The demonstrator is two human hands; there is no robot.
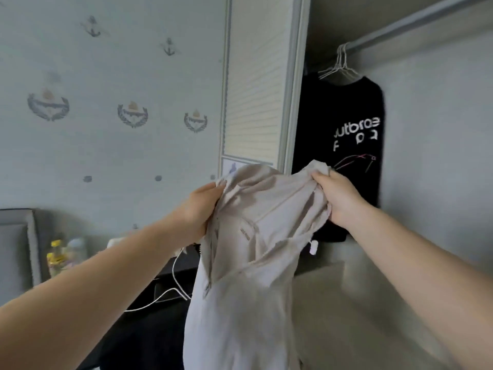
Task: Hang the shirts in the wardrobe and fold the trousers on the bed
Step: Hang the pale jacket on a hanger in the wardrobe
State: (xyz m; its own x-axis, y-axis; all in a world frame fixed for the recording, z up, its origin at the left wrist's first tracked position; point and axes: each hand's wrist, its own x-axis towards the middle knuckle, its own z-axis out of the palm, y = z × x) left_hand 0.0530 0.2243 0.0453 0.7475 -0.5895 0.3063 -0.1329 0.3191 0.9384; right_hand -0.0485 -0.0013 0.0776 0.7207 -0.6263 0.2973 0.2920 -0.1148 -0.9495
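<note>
Shirt, pale beige, light woven fabric (248, 236), held up in the air in front of the open wardrobe; its upper part is bunched and spread between the two hands, the body hanging down to the lower edge of the view. A small dark label shows on the chest.

Left hand (198, 209): fingers curled round the shirt's left upper edge, gripping the cloth.

Right hand (337, 198): fingers closed on a gathered fold at the shirt's right upper edge, gripping it.

Black T-shirt with white lettering and a thin pink line drawing (344, 145): hanging on the grey metal wardrobe rail (394, 29), at the rail's left end, behind and above the right hand. Text reads mirrored.

White wire hangers, several bunched together (340, 66): hooked on the same rail, directly above the black T-shirt's neck.

White louvred wardrobe door (253, 84): standing at the left side of the wardrobe opening.

Pale wallpaper with anchor and crest motifs (106, 116): left of the door.

White cable (173, 279): looping across a dark piece of furniture (160, 289) below the left forearm.

Small bottles with yellow detail (57, 257): blurred, at the left, beside a grey padded panel (16, 249).
</note>
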